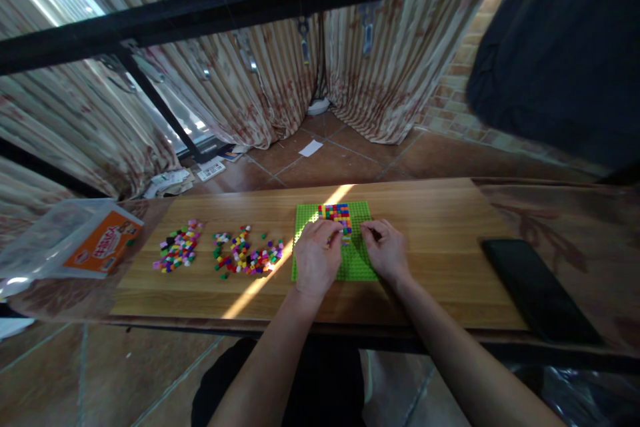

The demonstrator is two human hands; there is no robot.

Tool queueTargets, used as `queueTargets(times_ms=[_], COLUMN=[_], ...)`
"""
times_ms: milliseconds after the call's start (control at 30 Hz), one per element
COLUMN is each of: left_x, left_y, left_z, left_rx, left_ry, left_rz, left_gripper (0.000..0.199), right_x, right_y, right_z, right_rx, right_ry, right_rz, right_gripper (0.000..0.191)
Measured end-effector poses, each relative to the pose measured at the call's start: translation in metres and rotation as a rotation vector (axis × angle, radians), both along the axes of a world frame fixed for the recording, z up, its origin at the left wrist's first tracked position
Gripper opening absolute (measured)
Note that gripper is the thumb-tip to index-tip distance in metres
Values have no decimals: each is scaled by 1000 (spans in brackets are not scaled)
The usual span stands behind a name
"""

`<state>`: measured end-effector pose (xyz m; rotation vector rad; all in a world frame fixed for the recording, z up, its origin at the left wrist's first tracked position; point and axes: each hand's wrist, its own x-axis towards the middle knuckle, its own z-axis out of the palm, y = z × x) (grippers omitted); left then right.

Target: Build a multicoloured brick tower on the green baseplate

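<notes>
- Baseplate (357, 260): bright green, studded in a regular grid.
- Toy bricks (181, 247): red, yellow, blue, green, pink, purple, white.
- Desk (440, 240): light brown wood grain.
- Curtains (270, 87): beige, vertically striped, with reddish-brown floral patterning.

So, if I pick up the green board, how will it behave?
The green board looks thin and flat, so it is probably light and may bend a little. Its studded top should not feel slippery. The blocks sit in close rows, so they will likely stay on.
</notes>
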<state>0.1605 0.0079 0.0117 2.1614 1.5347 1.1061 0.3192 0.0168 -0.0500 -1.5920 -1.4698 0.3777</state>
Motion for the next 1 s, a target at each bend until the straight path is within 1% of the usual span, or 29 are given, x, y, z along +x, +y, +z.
queueTargets(times_ms=[167,367,567,833,933,1000], left_x=[-2,0,-1,-3,-6,-13], left_y=[2,5,10,7,6,3], left_z=[0,-3,-2,1,1,1], left_rx=[30,20,37,59,65,75], left_ry=[-6,-23,68,167,128,68], left_rz=[-28,-20,-42,-66,-80,-74], left_gripper=[10,13,18,22,17,19], right_x=[0,-1,-1,-1,-1,0], right_y=[0,-1,-1,0,0,1], right_z=[0,0,-3,-5,-4,-4], right_rx=[8,-7,-6,6,7,9], right_ry=[2,-46,-68,-77,-82,-86], right_rz=[7,-4,6,12,8,5], right_gripper=[25,26,26,28,27,28])
